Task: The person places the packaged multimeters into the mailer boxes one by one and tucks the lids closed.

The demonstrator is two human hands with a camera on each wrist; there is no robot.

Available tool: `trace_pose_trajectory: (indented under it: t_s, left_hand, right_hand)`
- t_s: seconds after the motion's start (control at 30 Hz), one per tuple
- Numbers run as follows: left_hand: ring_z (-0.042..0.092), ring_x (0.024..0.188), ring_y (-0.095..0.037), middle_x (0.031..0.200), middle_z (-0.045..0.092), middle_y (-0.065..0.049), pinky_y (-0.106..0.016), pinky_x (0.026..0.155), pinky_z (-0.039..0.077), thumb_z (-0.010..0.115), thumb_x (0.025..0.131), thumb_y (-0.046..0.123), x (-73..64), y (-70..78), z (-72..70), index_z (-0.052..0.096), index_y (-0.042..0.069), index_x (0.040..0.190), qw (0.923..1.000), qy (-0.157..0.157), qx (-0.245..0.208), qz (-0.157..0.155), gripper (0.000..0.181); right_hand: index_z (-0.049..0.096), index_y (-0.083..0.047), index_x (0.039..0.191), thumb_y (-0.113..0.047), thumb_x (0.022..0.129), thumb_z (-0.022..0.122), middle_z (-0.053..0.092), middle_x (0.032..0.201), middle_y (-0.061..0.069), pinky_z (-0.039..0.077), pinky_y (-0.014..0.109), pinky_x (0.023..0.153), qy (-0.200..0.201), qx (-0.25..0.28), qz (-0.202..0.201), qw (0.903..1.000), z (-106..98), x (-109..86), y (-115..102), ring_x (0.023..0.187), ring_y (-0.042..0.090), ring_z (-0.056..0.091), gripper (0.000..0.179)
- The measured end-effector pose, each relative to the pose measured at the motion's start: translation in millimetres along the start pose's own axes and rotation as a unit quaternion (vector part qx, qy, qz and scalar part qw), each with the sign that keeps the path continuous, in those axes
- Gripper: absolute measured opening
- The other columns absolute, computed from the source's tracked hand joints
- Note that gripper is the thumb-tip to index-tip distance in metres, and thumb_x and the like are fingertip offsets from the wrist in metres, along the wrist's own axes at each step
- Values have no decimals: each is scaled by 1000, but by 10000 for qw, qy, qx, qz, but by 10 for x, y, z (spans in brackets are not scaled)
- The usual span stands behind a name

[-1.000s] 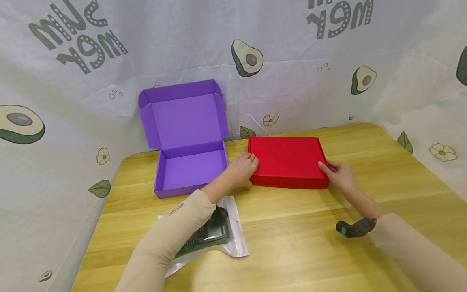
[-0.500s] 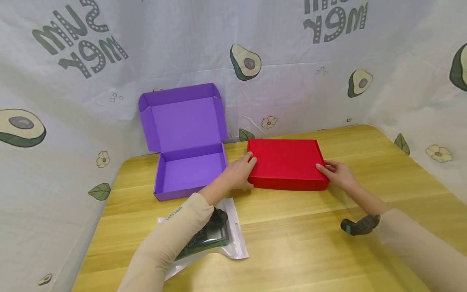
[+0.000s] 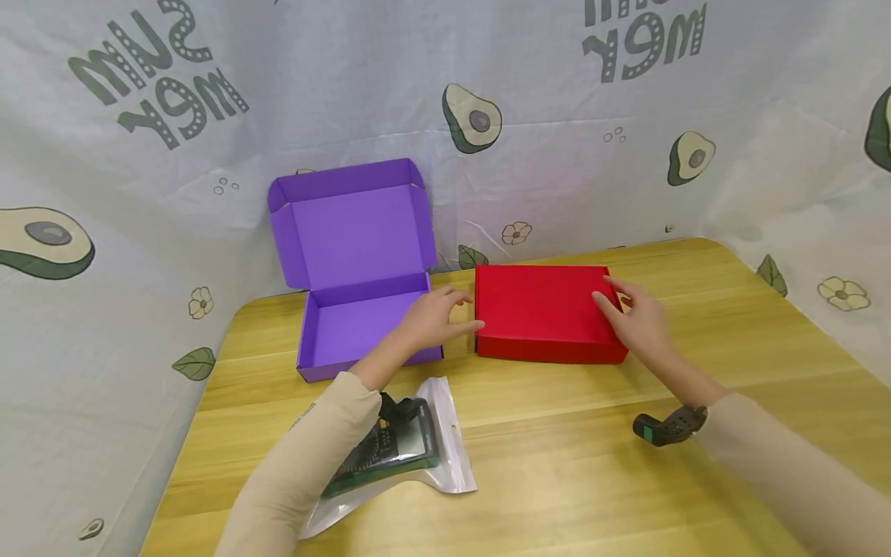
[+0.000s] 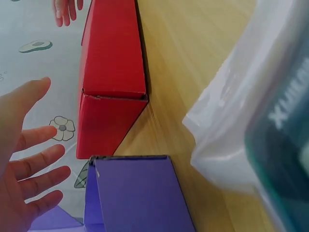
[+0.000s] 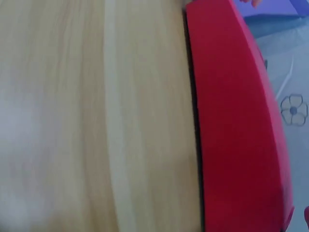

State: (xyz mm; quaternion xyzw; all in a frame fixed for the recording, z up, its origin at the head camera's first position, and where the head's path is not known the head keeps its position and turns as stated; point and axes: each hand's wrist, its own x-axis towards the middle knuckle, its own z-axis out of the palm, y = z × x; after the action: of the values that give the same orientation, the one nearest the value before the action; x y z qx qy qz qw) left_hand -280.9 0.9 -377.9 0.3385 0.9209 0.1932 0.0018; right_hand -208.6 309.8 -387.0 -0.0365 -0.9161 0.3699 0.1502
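A closed red cardboard box (image 3: 546, 305) lies flat toward the back of the table. My left hand (image 3: 433, 317) is at the box's left end, fingers spread and relaxed, nothing between them; the left wrist view shows the same hand (image 4: 36, 169) beside the red box (image 4: 113, 87). At the right end is my right hand (image 3: 640, 317), its thumb and fingers loosely extended over the box's edge. To the left stands a purple cardboard box (image 3: 358, 240) with its lid raised, partly behind my left forearm. In the right wrist view only the red box's front side (image 5: 236, 125) shows large.
A clear-fronted plastic pouch (image 3: 445, 449) with a dark green-edged packet inside lies in front of the purple box, partly under my left sleeve. A printed cloth (image 3: 557, 193) hangs behind the wooden table (image 3: 543, 472). A dark wrist camera (image 3: 668, 427) sits on my right wrist.
My left hand has drawn back to the left off the red box's end, its fingers opening. The right hand has loosened and risen slightly at its end. The boxes stay in place.
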Motion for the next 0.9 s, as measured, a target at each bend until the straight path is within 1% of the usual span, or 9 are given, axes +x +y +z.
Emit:
trace_pose_trajectory:
  t_s: [0.1,0.17,0.2,0.27,0.33,0.47,0.6,0.73,0.9]
  left_hand:
    - [58,104,-23,115,60,-7,-40,87,46,60,86,45,-77,-51,-36,60,12,120,9998,174,-102,-41,48]
    - [60,99,-23,111,62,-6,-40,84,47,60,86,43,-136,-91,-55,61,12,119,9994,325,-96,-47,45]
    - [60,97,-23,109,63,-6,-40,82,47,59,87,42,-166,-113,-64,61,12,119,9992,393,-104,-36,44]
    - [61,95,-23,107,64,-6,-40,81,48,58,87,40,-231,-154,-90,61,13,118,9987,496,-95,-37,42]
    - [62,92,-21,104,65,-5,-39,79,48,57,88,37,-300,-202,-123,61,13,118,9982,602,-62,-37,39]
    - [61,94,-20,97,66,-2,-37,79,49,57,84,25,-466,-298,-235,63,13,116,9966,799,-74,-182,35]
    - [61,96,-20,97,67,-1,-38,79,49,55,82,21,-671,-425,-359,64,15,115,9950,871,-135,-475,35]
    - [60,97,-22,98,67,-1,-41,78,48,54,85,22,-890,-557,-492,65,15,114,9921,940,-329,-765,32]
    - [61,95,-22,96,68,-1,-42,78,47,54,87,21,-1114,-710,-635,66,15,109,9855,1185,-598,-1060,26]
  right_hand:
    - [45,0,134,-30,94,53,46,131,29,46,53,86,-8,112,-258,9996,134,43,-101,111,44,48,52]
    - [46,0,133,-26,93,56,49,128,27,48,52,85,4,329,-564,9979,261,64,-175,109,41,51,49]
    - [47,0,133,-23,92,57,51,126,27,45,54,88,-11,448,-736,9963,333,72,-215,109,41,52,48]
    - [46,0,133,-19,91,59,52,125,25,47,52,86,-136,658,-997,9927,469,84,-316,106,38,54,48]
    - [46,0,133,-16,90,60,52,126,23,48,50,86,-315,837,-1142,9894,599,92,-441,106,36,55,49]
    - [42,-2,137,-22,90,59,47,135,18,46,46,90,-924,1102,-927,9852,811,109,-702,112,34,53,53]
    - [43,-5,137,-27,90,59,46,137,15,45,44,93,-1369,1317,-720,9792,1006,116,-930,117,33,51,54]
    - [46,-5,135,-28,90,59,48,135,14,46,43,93,-1642,1465,-818,9720,1197,134,-1105,119,32,50,52]
    - [48,-3,133,-27,91,58,49,135,15,44,42,95,-1893,1565,-943,9648,1377,161,-1275,121,31,48,50]
